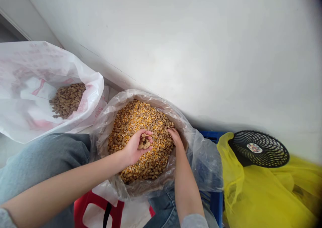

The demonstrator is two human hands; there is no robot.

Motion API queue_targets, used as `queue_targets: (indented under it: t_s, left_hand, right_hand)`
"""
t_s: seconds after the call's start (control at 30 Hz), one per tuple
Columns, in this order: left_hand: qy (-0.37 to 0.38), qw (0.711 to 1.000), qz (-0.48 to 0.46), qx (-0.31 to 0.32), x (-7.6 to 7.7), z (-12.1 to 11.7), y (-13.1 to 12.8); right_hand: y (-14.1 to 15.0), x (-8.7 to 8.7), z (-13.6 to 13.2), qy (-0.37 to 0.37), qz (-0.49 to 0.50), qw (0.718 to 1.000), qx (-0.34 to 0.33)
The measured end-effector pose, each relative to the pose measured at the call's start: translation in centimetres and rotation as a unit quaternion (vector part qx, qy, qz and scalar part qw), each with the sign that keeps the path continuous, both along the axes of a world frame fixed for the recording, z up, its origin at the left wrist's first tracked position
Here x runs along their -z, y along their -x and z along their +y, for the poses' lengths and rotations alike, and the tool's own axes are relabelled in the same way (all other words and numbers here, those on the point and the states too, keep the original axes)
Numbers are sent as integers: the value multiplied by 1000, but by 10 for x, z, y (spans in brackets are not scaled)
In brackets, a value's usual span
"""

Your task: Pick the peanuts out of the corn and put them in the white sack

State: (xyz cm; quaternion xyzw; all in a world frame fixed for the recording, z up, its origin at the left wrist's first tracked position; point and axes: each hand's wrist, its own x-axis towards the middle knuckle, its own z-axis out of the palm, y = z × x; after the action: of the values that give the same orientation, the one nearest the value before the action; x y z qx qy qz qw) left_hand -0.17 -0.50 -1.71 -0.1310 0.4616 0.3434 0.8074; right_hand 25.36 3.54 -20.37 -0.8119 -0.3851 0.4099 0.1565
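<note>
Over a sack of mixed grain, my left hand (137, 147) is cupped palm up around several unshelled peanuts (144, 142). My right hand (175, 137) reaches down at the right side of the sack, its fingers touching the peanuts there; the fingertips are partly hidden, so I cannot tell whether it grips any. Yellow corn kernels (141, 115) mixed with unshelled peanuts fill the sack, which has a clear plastic liner (179, 115) folded over its rim.
A white woven sack (88, 70) at the left holds a pile of peanuts (67, 100). At the right are a blue crate (216, 204), a black plastic basket (261, 149) and yellow mesh bags (261, 194). A red stool (117, 214) stands below; a white wall (201, 53) rises behind.
</note>
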Motion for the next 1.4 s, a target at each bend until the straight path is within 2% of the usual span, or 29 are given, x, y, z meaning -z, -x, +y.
queue_targets:
  t_s: [0.13, 0.27, 0.33, 0.43, 0.5, 0.6, 0.67, 0.7, 0.77, 0.83, 0.9, 1.0, 1.1, 1.4]
  left_hand:
    - [-4, 1000, 2, -4, -1, 2, -1]
    - [-17, 1000, -4, -13, -5, 4, -1]
    - [-23, 1000, -7, -16, -8, 6, 0]
    - [-29, 999, -7, -21, -11, 8, 3]
    - [-33, 999, -7, -25, -13, 9, 6]
    - [-38, 999, -10, -29, -15, 13, 8]
    - [-41, 998, -17, -33, -16, 15, 6]
    - [-44, 998, -20, -36, -17, 16, 5]
    - [-51, 997, -31, -39, -20, 18, 1]
    - [-61, 996, -43, -39, -25, 19, -2]
    - [-70, 995, -52, -38, -30, 18, -4]
    - [-81, 994, -51, -45, -35, 16, -2]
    - [-85, 994, -43, -47, -37, 13, 0]
    - [-74, 996, -19, -39, -29, 19, -9]
  right_hand:
    - [17, -12, -12, -9, 0, 999, -33]
    - [49, -25, -36, -108, 39, 992, -58]
    - [68, -28, -51, -170, 92, 981, -30]
    - [89, -31, -71, -203, 173, 960, 88]
    - [95, -37, -77, -201, 259, 926, 188]
    - [93, -58, -81, -175, 432, 828, 311]
    - [91, -79, -83, -161, 526, 757, 353]
    - [90, -91, -84, -158, 556, 730, 364]
    - [91, -118, -89, -153, 586, 702, 374]
    - [94, -145, -96, -138, 593, 703, 367]
    - [98, -169, -102, -119, 594, 717, 344]
    - [101, -193, -110, -90, 603, 734, 299]
    - [106, -199, -111, -77, 620, 732, 270]
    - [122, -196, -92, -80, 649, 713, 254]
